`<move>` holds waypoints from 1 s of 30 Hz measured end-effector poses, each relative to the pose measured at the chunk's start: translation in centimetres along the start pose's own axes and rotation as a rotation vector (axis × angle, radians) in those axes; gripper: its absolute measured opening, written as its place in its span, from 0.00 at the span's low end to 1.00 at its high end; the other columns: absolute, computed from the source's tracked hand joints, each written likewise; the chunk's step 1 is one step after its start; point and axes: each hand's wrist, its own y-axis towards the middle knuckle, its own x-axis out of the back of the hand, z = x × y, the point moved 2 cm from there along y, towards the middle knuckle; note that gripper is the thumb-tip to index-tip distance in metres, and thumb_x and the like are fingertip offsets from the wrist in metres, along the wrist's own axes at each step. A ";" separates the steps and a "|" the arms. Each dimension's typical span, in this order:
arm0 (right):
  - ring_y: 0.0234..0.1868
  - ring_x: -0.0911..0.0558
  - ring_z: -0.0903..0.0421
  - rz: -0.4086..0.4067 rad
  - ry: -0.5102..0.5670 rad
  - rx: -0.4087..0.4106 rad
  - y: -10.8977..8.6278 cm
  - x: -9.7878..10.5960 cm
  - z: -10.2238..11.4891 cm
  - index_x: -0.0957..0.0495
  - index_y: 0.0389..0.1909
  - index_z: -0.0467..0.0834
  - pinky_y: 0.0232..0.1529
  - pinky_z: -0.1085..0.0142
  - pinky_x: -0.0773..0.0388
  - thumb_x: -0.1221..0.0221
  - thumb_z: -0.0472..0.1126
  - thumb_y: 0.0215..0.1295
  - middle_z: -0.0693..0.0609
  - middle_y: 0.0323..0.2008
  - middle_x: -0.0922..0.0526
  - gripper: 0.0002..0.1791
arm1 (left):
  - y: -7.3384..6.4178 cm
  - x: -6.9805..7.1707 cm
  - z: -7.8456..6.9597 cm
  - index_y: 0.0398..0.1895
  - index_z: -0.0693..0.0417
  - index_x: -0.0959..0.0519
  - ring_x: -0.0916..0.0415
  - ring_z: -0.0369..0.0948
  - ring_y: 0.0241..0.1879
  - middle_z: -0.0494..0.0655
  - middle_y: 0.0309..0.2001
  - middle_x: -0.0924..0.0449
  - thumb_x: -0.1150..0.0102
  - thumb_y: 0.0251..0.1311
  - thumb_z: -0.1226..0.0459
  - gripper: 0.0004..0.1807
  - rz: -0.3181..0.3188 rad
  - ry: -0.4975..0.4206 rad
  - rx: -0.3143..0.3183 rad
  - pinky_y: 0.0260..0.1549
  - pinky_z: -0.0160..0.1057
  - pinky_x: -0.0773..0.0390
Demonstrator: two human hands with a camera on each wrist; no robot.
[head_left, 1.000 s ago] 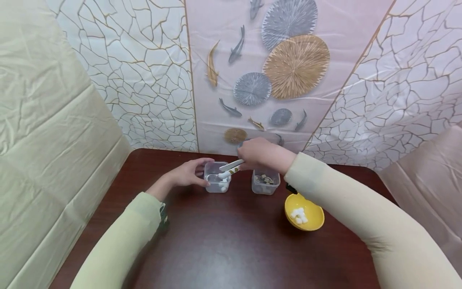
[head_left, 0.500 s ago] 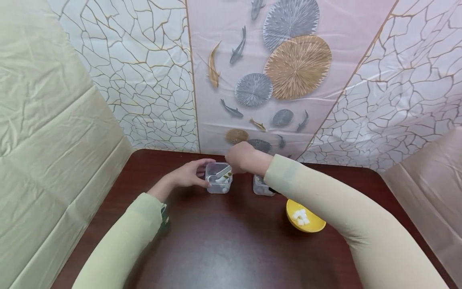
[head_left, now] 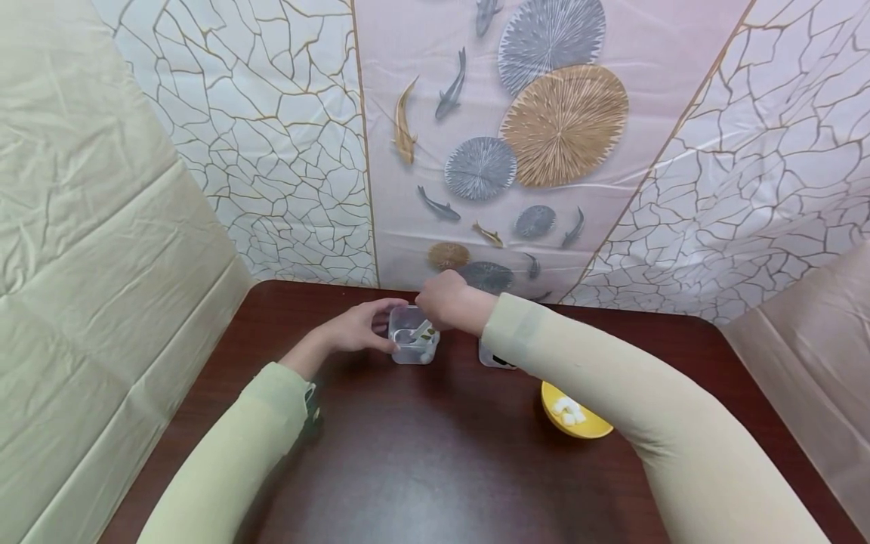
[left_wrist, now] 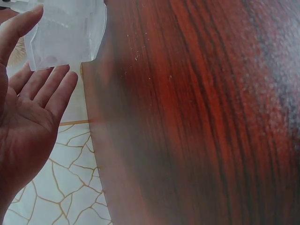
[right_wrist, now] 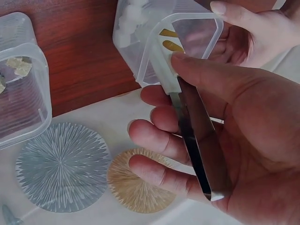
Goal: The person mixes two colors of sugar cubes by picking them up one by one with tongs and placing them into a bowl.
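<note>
My left hand [head_left: 353, 326] holds a clear square plastic container [head_left: 413, 357] at its left side, thumb at the near side and fingers behind. Inside the container lie white cubes [right_wrist: 131, 21], bunched toward one side in the right wrist view. My right hand [head_left: 451, 301] grips tongs [right_wrist: 190, 126] with a bent metal handle and white, leaf-patterned arms. The tongs' arms reach down into the container, with the thumb pressing on one arm and fingers on the other. Whether a cube sits between the tips I cannot tell.
A second clear container [right_wrist: 28, 93] with greyish-green cubes [right_wrist: 19, 66] stands to the right, partly hidden by the right sleeve. Nearer on that side is a yellow bowl [head_left: 584, 428] holding several white cubes [head_left: 569, 412]. The brown table [head_left: 381, 453] ends at a patterned cloth backdrop.
My right hand has moved left over the held container, and the tongs' tips have gone down inside it. Its sleeve now covers more of the second container. My left hand stays in place.
</note>
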 end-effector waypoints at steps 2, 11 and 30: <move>0.47 0.12 0.53 -0.004 -0.001 -0.006 0.1 0.0 0.2 0.13 0.54 0.49 0.49 0.55 0.11 0.40 0.45 0.77 0.51 0.53 0.12 0.13 | 0.1 0.0 0.0 0.81 0.64 0.39 0.37 0.60 0.78 0.62 0.79 0.36 0.24 0.60 0.71 0.48 0.002 0.004 -0.007 0.75 0.56 0.32; 0.50 0.12 0.52 -0.013 -0.023 -0.009 0.0 0.0 0.7 0.13 0.58 0.49 0.51 0.55 0.11 0.41 0.42 0.79 0.51 0.56 0.12 0.14 | 0.1 -0.2 -0.1 0.81 0.66 0.40 0.35 0.60 0.77 0.64 0.77 0.34 0.25 0.60 0.72 0.48 0.012 -0.014 -0.024 0.74 0.56 0.31; 0.44 0.13 0.49 -0.063 0.196 0.040 -1.5 -0.4 -2.4 0.19 0.31 0.47 0.50 0.49 0.13 0.37 0.50 0.77 0.50 0.42 0.12 0.15 | -0.1 -0.2 -0.1 0.81 0.59 0.37 0.33 0.57 0.76 0.59 0.75 0.30 0.23 0.59 0.71 0.47 -0.013 0.006 0.019 0.73 0.51 0.29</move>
